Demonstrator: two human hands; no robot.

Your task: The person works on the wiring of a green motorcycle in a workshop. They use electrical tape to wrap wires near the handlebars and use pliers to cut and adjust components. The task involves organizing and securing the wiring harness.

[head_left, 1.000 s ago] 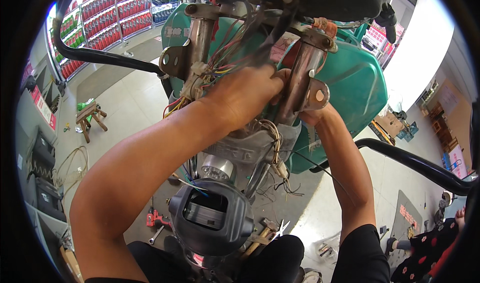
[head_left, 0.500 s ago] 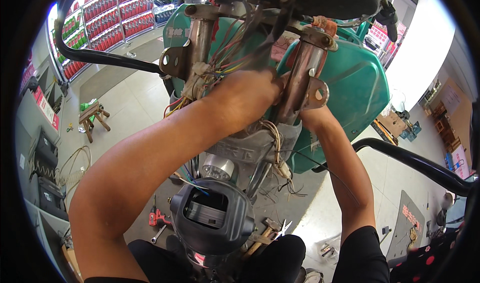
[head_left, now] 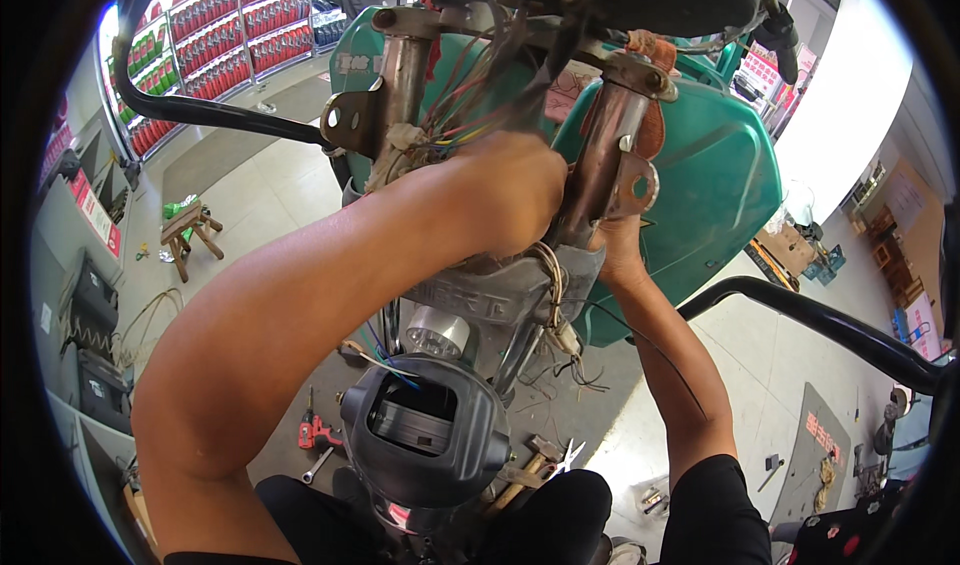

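Note:
Between the two metal fork tubes of a motorcycle front end, my left hand [head_left: 515, 190] reaches in with its back toward me; its fingers are hidden. Coloured wires [head_left: 465, 125] hang just above and left of it. My right hand [head_left: 618, 250] goes behind the right fork tube [head_left: 605, 155], below a metal bracket with a hole [head_left: 636, 183], and its fingers are out of sight too. What either hand touches cannot be seen. Beneath them is a grey lower bracket [head_left: 470, 295] with a bundle of pale wires [head_left: 550, 280]. Green body panels [head_left: 715, 175] stand behind the tubes.
A black housing [head_left: 430, 420] with a rectangular opening stands between my knees. Black bars [head_left: 820, 330] stick out on both sides. On the floor lie a red power tool [head_left: 316, 431], a wrench [head_left: 318, 465], a hammer [head_left: 540, 455] and pliers [head_left: 568, 457]. A wooden stool [head_left: 188, 235] stands left.
My left forearm and wrist have risen slightly and the left hand has turned. The right hand has shifted a little lower behind the tube, with its forearm moving left.

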